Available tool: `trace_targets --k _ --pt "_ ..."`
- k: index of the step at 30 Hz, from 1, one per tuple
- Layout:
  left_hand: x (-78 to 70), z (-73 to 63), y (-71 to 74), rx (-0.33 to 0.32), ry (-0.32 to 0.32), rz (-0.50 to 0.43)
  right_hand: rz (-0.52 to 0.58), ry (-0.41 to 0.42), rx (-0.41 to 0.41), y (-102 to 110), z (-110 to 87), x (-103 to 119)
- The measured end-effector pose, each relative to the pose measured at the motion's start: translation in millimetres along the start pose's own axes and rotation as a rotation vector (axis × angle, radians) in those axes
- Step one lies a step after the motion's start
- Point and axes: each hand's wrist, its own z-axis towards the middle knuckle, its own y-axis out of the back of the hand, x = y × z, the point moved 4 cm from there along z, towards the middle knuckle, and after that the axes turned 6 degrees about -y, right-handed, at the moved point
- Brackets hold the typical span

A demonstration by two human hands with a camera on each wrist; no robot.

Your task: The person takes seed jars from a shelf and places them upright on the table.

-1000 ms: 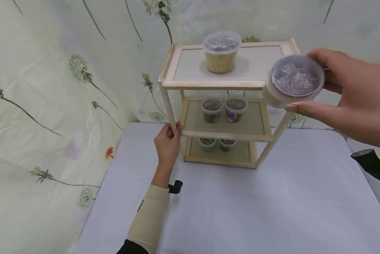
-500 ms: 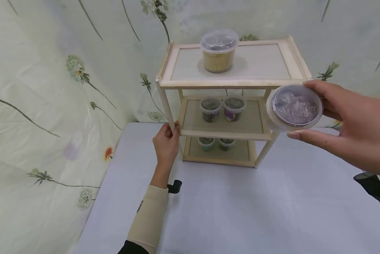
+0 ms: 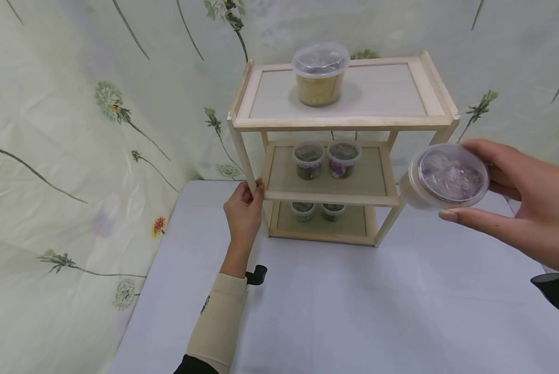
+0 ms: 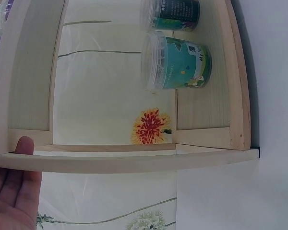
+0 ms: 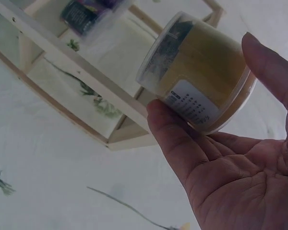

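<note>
A three-tier wooden rack [image 3: 387, 93] stands on the table. My left hand [image 3: 243, 215] grips its left front post [image 4: 134, 163], fingers curled around the wood in the left wrist view. Out at the rack's right side, my right hand [image 3: 532, 208] holds a round plastic tub [image 3: 448, 176] between thumb and fingers. The tub has a clear lid with crumpled wrap beneath it. In the right wrist view its side is yellowish, with a white printed label [image 5: 192, 103], and it is tilted. A similar lidded tub [image 3: 320, 88] with a yellow side sits on the top tier.
Two small lidded cups, one with a purple label [image 3: 344, 160], sit on the middle tier. Two more stand on the bottom tier, including a teal one [image 4: 185, 62]. A white cloth [image 3: 354, 311] covers the table. Floral sheeting [image 3: 64, 156] hangs behind and at the left.
My right hand has lowered the tub from beside the top tier's right corner to about middle-tier height, then shifted slightly right. My left hand keeps its grip on the post.
</note>
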Motion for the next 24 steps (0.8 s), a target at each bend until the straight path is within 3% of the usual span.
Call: trace_targets --k 4,15,24 --pt "-0.3 0.2 0.1 0.004 -0.012 0.008 0.025 -0.034 0.013 -2 -3.3 -5" --pt "-0.1 -1.1 0.8 -0.004 -0.001 0.009 -0.068 -0.114 0.075 -17 -11.5 -19" --pt "-0.8 -0.2 0.6 -0.005 -0.019 0.005 -0.033 -0.102 0.057 -21 -19.6 -34"
